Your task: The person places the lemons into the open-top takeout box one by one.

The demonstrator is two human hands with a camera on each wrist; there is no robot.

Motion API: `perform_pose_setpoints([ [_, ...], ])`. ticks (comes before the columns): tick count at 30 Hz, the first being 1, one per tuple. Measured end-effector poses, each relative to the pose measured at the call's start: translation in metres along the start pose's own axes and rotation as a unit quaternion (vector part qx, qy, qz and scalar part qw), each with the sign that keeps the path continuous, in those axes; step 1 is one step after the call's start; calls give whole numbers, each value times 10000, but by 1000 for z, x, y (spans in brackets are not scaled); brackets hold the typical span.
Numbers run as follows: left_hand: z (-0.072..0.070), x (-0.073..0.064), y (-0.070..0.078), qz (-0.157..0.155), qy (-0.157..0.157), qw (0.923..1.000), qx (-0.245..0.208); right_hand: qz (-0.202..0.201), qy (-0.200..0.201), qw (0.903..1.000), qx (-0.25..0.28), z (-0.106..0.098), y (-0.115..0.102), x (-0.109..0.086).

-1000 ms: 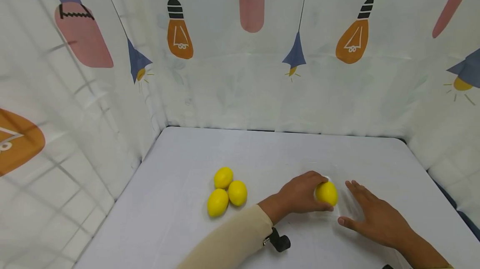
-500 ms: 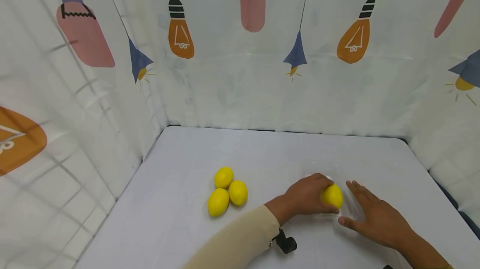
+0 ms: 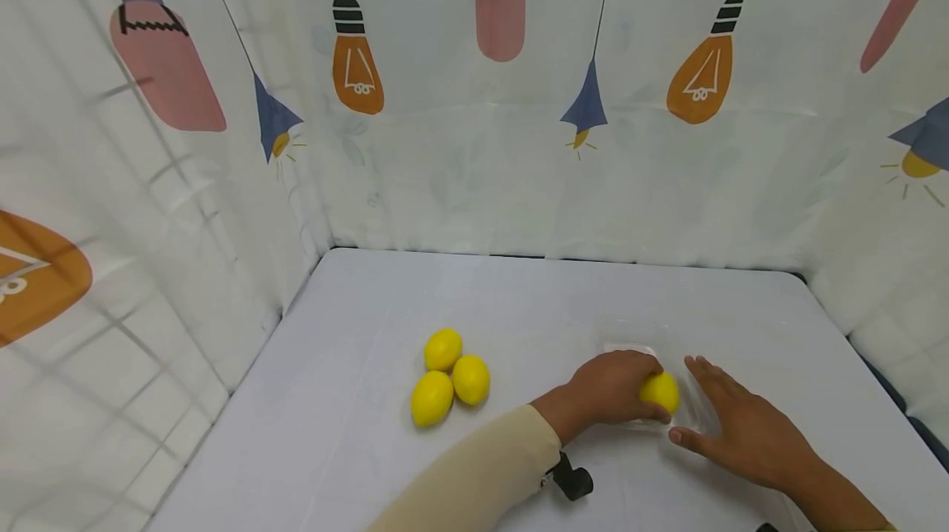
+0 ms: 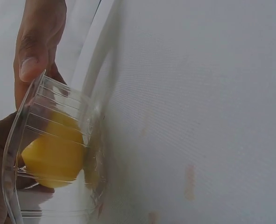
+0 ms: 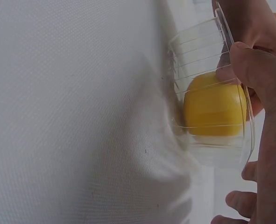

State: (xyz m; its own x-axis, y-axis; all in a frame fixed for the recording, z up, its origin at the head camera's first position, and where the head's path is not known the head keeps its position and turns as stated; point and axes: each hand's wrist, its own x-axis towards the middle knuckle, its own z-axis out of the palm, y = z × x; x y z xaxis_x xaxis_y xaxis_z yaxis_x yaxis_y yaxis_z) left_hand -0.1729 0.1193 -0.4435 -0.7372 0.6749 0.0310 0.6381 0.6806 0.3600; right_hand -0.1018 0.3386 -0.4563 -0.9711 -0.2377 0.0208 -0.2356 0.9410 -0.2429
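In the head view, my left hand (image 3: 611, 388) grips a yellow lemon (image 3: 660, 392) between thumb and fingers. The lemon is down inside a clear plastic container (image 4: 88, 116), seen through its ribbed wall in both wrist views. My right hand (image 3: 749, 425) lies at the container's right side, fingers extended and thumb apart. Its thumb touches the container's rim in the right wrist view. Part of the container is hidden behind my left hand in the head view.
Several things stand about: three more lemons (image 3: 448, 375) lie close together on the white table (image 3: 356, 466), left of my left forearm. A white patterned curtain (image 3: 460, 178) encloses the table's back and sides.
My left hand has moved a little right and down with the lemon, which now sits lower in the container. The right hand has stayed in place.
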Motion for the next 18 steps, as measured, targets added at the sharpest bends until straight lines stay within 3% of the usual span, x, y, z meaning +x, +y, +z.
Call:
perform_pose_setpoints([
  [5, 0, 1, 0, 29, -119, 9999, 63, -34, 59, 10000, -6, 0, -1, 0],
  [13, -2, 2, -4, 492, -399, 9979, 165, -15, -8, 10000, -74, -1, -1, 0],
  [18, -5, 2, -3, 589, -462, 9969, 231, 17, -49, 10000, -83, 0, -1, 0],
])
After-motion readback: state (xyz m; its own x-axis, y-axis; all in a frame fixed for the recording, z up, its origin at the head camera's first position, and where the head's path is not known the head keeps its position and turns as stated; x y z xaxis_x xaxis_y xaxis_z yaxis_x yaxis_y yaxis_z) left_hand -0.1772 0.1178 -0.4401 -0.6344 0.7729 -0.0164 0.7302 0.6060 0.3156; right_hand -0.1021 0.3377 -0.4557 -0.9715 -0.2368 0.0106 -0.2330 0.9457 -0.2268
